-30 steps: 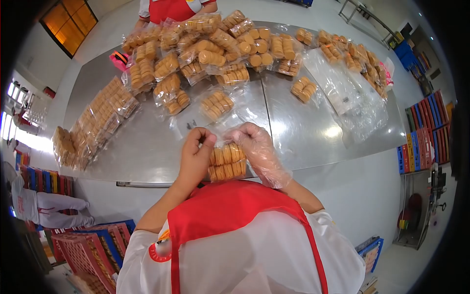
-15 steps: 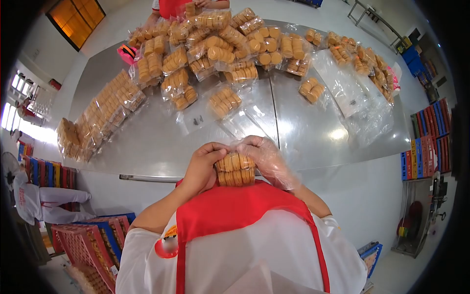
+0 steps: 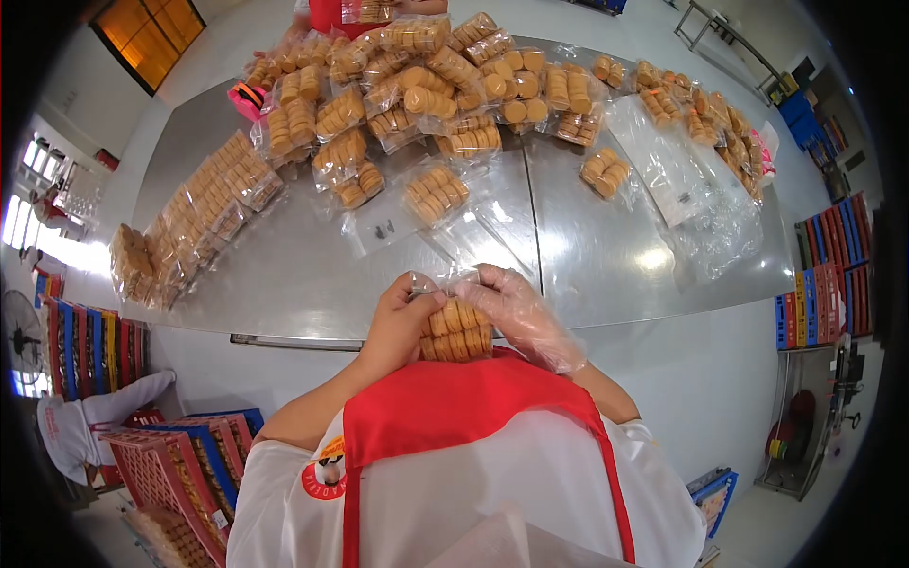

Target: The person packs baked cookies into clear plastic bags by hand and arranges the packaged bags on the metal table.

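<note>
Close to my red apron, a clear bag of round cookies [image 3: 456, 333] is held at the table's near edge, its cookies stacked in rows. My left hand [image 3: 402, 317], bare, is closed with thumb and fingers pinching the bag's upper left side. On the upper right, my right hand [image 3: 516, 312], in a clear plastic glove, pinches the same bag's plastic top. Whether the bag's mouth is sealed, I cannot tell. Just beyond my hands lie another cookie bag [image 3: 436, 193] and a flat clear bag [image 3: 381, 230] with small dark marks.
Many bagged cookies are heaped at the far side of the steel table [image 3: 312, 275], with a row of bags [image 3: 204, 213] on the left. Clear plastic bags [image 3: 686, 189] lie at right. A person in a red apron [image 3: 331, 14] stands opposite. Crates [image 3: 170, 464] stand lower left.
My fingers have shifted slightly along the bag's top, still gripping it. The person opposite now holds up a cookie bag. At far left, another person has bent lower beside the crates.
</note>
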Motion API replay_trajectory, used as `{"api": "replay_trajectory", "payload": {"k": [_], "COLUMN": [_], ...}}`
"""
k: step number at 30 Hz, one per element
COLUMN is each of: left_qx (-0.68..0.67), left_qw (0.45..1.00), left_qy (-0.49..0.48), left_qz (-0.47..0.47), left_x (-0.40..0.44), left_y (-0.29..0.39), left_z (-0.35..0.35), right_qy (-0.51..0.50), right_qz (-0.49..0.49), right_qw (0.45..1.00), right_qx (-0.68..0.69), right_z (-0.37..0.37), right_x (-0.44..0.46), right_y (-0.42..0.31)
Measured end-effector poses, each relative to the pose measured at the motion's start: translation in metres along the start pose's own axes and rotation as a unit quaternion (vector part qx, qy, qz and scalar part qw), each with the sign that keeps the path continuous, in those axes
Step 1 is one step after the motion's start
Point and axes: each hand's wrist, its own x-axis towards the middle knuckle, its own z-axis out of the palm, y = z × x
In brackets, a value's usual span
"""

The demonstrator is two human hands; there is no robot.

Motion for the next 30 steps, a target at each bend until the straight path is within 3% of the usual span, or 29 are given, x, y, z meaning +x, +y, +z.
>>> {"api": "replay_trajectory", "payload": {"k": [3,6,12,15,21,24,27,30], "left_qx": [-0.085,-0.084,-0.059,0.058,0.190,0.207,0.238,0.259], "left_qw": [0.994,0.990,0.981,0.957,0.938,0.946,0.943,0.951], "left_qy": [-0.037,-0.080,-0.180,-0.268,-0.266,-0.209,-0.177,-0.134], "left_qz": [-0.057,-0.085,-0.050,0.091,0.117,0.136,0.154,0.106], "left_x": [-0.005,-0.008,-0.007,-0.015,-0.010,-0.002,0.011,0.031], "left_y": [0.012,0.009,-0.003,0.001,-0.003,-0.013,-0.016,-0.017], "left_z": [-0.004,-0.017,-0.046,-0.042,-0.051,-0.049,-0.041,-0.029], "right_qy": [-0.036,-0.094,-0.135,-0.147,-0.206,-0.141,-0.076,0.012], "right_qz": [-0.005,-0.018,-0.035,-0.069,-0.229,-0.303,-0.294,-0.246], "right_qw": [0.999,0.995,0.986,0.984,0.937,0.830,0.750,0.675], "right_qx": [0.022,0.021,-0.093,-0.075,-0.164,-0.447,-0.588,-0.695], "right_z": [-0.003,-0.008,-0.013,-0.017,-0.030,-0.028,-0.012,0.004], "right_x": [-0.001,-0.003,-0.008,-0.015,-0.005,-0.007,-0.021,-0.021], "right_y": [0.007,0.005,-0.001,-0.001,0.021,0.010,0.008,0.016]}}
